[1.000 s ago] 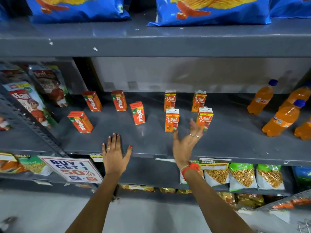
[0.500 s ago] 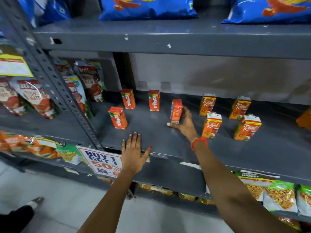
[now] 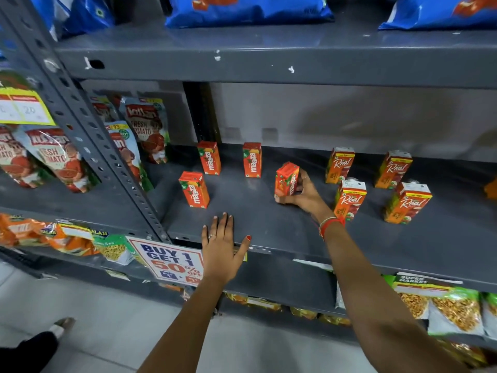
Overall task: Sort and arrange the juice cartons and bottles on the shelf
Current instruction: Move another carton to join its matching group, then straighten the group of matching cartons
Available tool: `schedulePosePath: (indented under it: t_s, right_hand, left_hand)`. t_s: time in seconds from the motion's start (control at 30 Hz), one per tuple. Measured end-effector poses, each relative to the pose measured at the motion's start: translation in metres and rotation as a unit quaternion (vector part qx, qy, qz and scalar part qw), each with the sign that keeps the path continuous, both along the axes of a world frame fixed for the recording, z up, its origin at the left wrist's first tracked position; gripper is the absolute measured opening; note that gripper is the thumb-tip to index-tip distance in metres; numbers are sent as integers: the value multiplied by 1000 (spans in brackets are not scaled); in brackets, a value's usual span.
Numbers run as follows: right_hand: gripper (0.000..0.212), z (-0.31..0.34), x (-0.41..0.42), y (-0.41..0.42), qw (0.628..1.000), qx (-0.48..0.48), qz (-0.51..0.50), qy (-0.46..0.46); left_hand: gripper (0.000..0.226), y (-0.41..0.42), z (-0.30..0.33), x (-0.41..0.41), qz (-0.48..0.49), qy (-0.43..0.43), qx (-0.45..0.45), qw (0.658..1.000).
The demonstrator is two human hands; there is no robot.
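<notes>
The small, light Maaza carton point(image 3: 286, 179) is pinched at its flat sides by the right hand point(image 3: 305, 193) (tipped a bit); the left hand point(image 3: 222, 244) is laid open on the shelf point(image 3: 269, 227).

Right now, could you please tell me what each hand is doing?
Left hand: open, flat on the shelf edge.
Right hand: closed around a Maaza carton.

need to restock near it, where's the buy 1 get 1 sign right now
In the head view the buy 1 get 1 sign hangs on the front edge of the juice shelf, lower left of centre, just left of the left hand resting on that edge.
</notes>
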State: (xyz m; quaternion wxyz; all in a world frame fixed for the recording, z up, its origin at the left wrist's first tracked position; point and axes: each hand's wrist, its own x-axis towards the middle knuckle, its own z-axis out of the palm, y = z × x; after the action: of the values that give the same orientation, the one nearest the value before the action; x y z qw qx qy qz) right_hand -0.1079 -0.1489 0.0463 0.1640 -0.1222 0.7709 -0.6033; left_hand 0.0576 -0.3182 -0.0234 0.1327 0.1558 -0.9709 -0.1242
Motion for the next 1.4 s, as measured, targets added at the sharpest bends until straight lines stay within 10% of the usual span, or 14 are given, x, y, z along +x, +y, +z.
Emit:
schedulePosePath:
  t_s: [0.37, 0.8, 0.9, 0.97, 1.07, 1.4]
  right_hand:
    - [51, -8, 9, 1, 998, 17, -46, 38]
    - [46, -14, 46, -67, 998, -49, -27, 23]
    - [61, -18, 50, -69, 997, -67, -48, 12]
    - [74, -20, 58, -68, 994, -90, -59, -21]
    - [75, -22, 70, -66, 992, -103, -69, -31]
    - [77, -31, 94, -70, 999, -15, -27, 39]
  left_hand:
    - [90, 2, 2, 2, -1, 1, -10, 1000]
    - [89, 3, 5, 1, 5, -16, -9, 1000]
    - [87, -1, 17, -4, 8, 42, 115, 992]
    - [68, -1, 32, -15, 31, 115, 361, 925]
    - [50, 3, 58, -37, 54, 127, 662, 737]
    - [66, 0, 54, -52, -25, 64, 728, 682]
